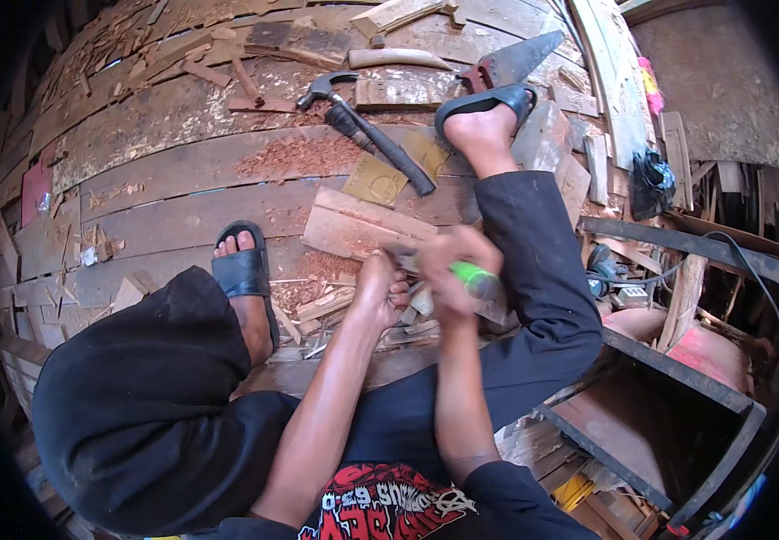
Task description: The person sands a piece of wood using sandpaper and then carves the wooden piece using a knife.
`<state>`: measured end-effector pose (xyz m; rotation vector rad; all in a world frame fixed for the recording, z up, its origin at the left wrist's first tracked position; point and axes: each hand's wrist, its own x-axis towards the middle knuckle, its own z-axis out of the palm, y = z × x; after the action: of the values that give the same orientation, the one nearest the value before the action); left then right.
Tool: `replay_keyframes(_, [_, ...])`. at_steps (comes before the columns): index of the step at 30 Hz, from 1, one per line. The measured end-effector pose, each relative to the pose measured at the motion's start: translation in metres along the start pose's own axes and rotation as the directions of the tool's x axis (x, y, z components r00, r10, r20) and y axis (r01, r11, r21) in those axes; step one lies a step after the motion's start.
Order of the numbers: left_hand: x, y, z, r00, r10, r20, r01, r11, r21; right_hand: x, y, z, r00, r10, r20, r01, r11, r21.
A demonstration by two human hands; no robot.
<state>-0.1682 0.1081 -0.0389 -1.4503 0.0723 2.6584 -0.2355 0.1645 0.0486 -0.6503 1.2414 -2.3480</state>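
A reddish-brown wooden block (pixel 344 225) with a line along its top lies on the planks between my feet. My right hand (pixel 455 261), blurred, is closed around a hand tool's bright green handle (pixel 474 277). A dark metal part of the tool points left over the block's near edge; its tip is too blurred to name its kind. My left hand (pixel 382 286) is closed against that near edge, close to the metal part. What its curled fingers grip is hidden.
Beyond the block lie a claw hammer (pixel 376 144), yellow sandpaper (pixel 374 180) and a handsaw (pixel 515 63) by my right sandal. Wood shavings (pixel 295 157) and offcuts (pixel 326 306) litter the plank floor. A dark metal frame (pixel 659 423) stands at the right.
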Motion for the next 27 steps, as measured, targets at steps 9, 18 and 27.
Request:
replay_keyframes(9, [-0.006,0.008,0.012,1.0,0.001,0.029,-0.001,1.0,-0.013,-0.011,0.003,-0.002,0.998,-0.051,-0.04,0.043,0.983,-0.178])
replay_keyframes(18, [-0.005,0.001,0.007,1.0,0.012,0.017,-0.01,0.997,-0.073,-0.013,0.019,-0.003,0.999,0.006,-0.051,-0.02,0.958,-0.287])
replay_keyframes(27, [0.003,0.003,0.003,0.998,-0.018,-0.057,0.013,0.995,-0.102,-0.008,0.021,-0.004,0.999,-0.037,-0.008,0.035,0.983,-0.181])
